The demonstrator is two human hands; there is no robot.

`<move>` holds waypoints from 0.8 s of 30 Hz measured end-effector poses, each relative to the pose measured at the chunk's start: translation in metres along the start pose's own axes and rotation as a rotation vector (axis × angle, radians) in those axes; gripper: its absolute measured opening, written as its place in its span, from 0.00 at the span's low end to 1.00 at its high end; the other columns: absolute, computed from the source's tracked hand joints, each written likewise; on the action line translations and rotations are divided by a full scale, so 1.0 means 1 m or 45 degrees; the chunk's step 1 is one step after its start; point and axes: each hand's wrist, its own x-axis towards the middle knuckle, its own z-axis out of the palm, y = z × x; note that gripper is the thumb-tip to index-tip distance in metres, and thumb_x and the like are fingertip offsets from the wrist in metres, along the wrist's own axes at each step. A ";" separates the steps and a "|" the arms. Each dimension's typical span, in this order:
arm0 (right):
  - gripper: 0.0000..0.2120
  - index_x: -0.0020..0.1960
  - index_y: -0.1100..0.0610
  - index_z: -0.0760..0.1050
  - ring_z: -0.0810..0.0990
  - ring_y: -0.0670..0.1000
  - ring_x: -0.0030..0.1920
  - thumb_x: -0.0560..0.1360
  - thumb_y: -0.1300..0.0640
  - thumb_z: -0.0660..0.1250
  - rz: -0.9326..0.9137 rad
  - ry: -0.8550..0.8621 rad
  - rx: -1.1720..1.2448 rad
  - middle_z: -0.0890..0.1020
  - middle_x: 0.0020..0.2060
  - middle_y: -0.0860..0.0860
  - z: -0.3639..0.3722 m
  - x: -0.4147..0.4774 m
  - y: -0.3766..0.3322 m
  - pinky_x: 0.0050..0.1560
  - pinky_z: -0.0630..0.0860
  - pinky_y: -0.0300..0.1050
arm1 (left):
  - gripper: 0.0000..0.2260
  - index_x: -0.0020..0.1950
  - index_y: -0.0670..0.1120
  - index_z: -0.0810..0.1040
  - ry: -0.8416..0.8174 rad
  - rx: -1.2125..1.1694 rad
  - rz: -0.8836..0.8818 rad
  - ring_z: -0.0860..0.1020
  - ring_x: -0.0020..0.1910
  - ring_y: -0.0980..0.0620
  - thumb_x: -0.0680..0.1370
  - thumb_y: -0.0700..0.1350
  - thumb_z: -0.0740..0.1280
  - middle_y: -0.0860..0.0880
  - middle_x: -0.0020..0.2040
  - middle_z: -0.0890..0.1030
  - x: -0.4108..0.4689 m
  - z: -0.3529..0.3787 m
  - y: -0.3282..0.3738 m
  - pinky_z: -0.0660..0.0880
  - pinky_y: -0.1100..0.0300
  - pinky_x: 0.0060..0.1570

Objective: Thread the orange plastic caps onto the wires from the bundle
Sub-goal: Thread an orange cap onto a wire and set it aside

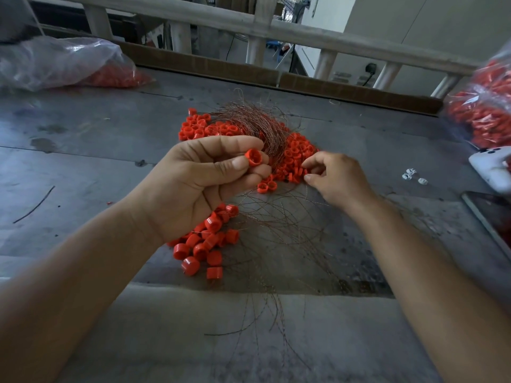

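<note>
left grip [199, 183], centre frame, pinches one orange cap [253, 157] between thumb and fingers, just in front of the copper wire bundle [257, 125]. right grip [337, 178]: fingertips curled over the loose cap pile [297, 158] on the worktop [83, 161]; whether they hold a wire cannot be told. bag of caps [484, 111], right edge, is cut off and blurred.

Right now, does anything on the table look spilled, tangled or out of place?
Mostly clutter. Wires fan out loose and tangled toward the near edge, and caps lie spilled in heaps among them. One dark wire scrap lies apart at left; small white bits sit at right.
</note>
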 end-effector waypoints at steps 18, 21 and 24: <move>0.09 0.45 0.57 0.78 0.81 0.48 0.34 0.67 0.56 0.64 -0.042 -0.502 1.501 0.82 0.32 0.51 -0.031 -0.035 -0.055 0.35 0.78 0.39 | 0.10 0.40 0.42 0.84 0.102 0.133 -0.021 0.83 0.37 0.51 0.65 0.34 0.65 0.43 0.37 0.84 0.001 0.003 -0.003 0.78 0.65 0.35; 0.09 0.46 0.58 0.77 0.81 0.46 0.33 0.68 0.57 0.63 -0.033 -0.567 1.567 0.82 0.32 0.50 -0.030 -0.037 -0.058 0.36 0.78 0.38 | 0.09 0.39 0.41 0.84 0.116 0.134 -0.020 0.83 0.37 0.50 0.65 0.34 0.65 0.42 0.37 0.83 0.001 0.003 -0.003 0.78 0.65 0.35; 0.10 0.46 0.58 0.77 0.81 0.46 0.33 0.68 0.57 0.63 -0.028 -0.593 1.596 0.82 0.32 0.50 -0.029 -0.037 -0.058 0.36 0.78 0.37 | 0.09 0.39 0.41 0.83 0.123 0.137 -0.014 0.83 0.36 0.50 0.65 0.34 0.65 0.42 0.37 0.83 0.001 0.003 -0.003 0.78 0.65 0.35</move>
